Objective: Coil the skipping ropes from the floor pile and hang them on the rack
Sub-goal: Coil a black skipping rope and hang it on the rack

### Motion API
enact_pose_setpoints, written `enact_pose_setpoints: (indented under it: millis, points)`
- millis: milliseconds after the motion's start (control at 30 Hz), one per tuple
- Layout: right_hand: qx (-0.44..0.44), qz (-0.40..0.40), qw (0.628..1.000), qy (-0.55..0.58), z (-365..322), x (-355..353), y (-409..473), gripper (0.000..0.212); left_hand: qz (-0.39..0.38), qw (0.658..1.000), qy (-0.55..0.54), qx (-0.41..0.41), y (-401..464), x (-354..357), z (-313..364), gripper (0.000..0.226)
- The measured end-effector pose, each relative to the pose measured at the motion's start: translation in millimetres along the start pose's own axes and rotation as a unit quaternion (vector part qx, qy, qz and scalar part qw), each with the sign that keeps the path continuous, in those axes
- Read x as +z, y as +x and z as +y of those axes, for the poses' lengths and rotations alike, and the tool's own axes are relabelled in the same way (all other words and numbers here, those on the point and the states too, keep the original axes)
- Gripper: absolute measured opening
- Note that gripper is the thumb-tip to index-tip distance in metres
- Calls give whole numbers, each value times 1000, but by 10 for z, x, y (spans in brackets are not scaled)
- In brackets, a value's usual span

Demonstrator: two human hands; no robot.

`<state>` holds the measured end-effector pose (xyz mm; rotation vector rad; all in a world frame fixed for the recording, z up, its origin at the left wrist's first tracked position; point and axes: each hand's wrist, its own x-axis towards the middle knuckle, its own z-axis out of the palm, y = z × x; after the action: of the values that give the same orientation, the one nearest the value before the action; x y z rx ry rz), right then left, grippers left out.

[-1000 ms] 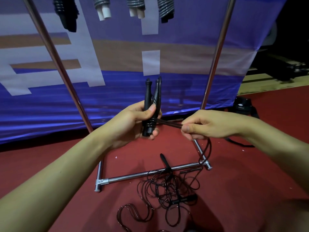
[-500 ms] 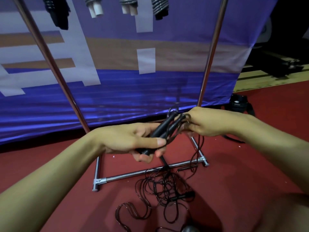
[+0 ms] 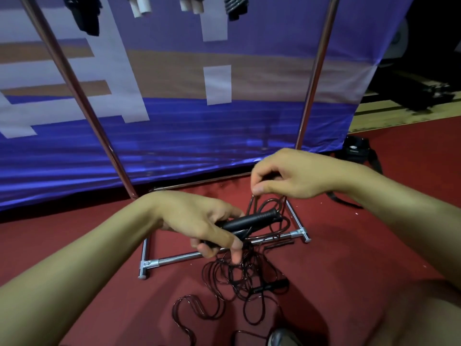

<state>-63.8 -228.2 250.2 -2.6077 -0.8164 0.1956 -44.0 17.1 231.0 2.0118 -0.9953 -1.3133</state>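
My left hand (image 3: 199,223) grips a pair of black rope handles (image 3: 252,221), which lie nearly level and point right. Just above and to the right, my right hand (image 3: 287,176) pinches the thin dark cord (image 3: 254,203), and a loop of it hangs down beside the handles. Below my hands a tangled pile of dark skipping rope (image 3: 239,283) lies on the red floor, with another black handle (image 3: 272,285) in it. The metal rack (image 3: 174,258) stands behind the pile. Coiled ropes (image 3: 84,13) hang from its top, cut off by the frame edge.
A blue and white banner (image 3: 199,136) hangs behind the rack. Two slanted chrome posts (image 3: 311,78) rise from the rack's floor bars. A black strapped object (image 3: 354,151) sits on the floor at the right. A shoe tip (image 3: 282,338) shows at the bottom edge.
The handles tipped from upright to nearly level as my left hand lowered. My right hand rose above the handles, drawing the cord up into a loop.
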Motion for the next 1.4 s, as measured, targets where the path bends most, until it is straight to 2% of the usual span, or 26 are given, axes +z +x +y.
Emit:
enact_pose_setpoints:
  millis: [100,167,233,333,400,467,500,667,800,867,933,1033,1133,1267,1400]
  points:
    - [-37,74,994,-71,-202,-33,43,23,-11,1000,-26,-14,34,17,91,19]
    - [-38,97,988,-114,-353,-82,25,27,25,1000,-8,-13,50,16,136,17]
    - [-36,113,984,-136,-433,-86,4,24,84,996,-38,6,66,21,115,14]
    - [-27,123,989,-82,-452,-40,-28,34,169,976,-140,15,108,20,8,38]
    - [-20,99,994,-36,-399,-28,-51,34,191,964,-182,23,104,10,-54,26]
    - [-36,77,996,-29,-340,-26,-86,28,167,954,-240,59,55,-30,-101,11]
    - [-47,74,996,-32,-319,-28,-104,31,141,946,-283,79,22,-60,-119,13]
    - [-100,77,987,-94,-274,27,-136,40,42,902,-418,100,-39,-157,-127,40]
    - [-110,108,983,-103,-241,82,-118,40,176,924,-330,77,11,-118,-2,31]
    - [-98,135,984,-66,-220,128,-103,37,225,923,-303,74,31,-100,31,27]
    - [-48,158,986,-7,-197,168,-98,27,268,914,-296,71,41,-105,29,32]
    - [62,75,989,114,-158,238,-99,27,328,897,-284,84,21,-146,5,46]
    - [95,-39,966,237,-160,283,-129,20,334,896,-279,86,14,-131,-13,48]
    - [99,-110,964,221,-217,240,-164,21,307,885,-339,85,27,-131,-9,31]
    - [87,-84,981,149,-162,199,-166,29,269,881,-381,81,11,-156,-30,26]
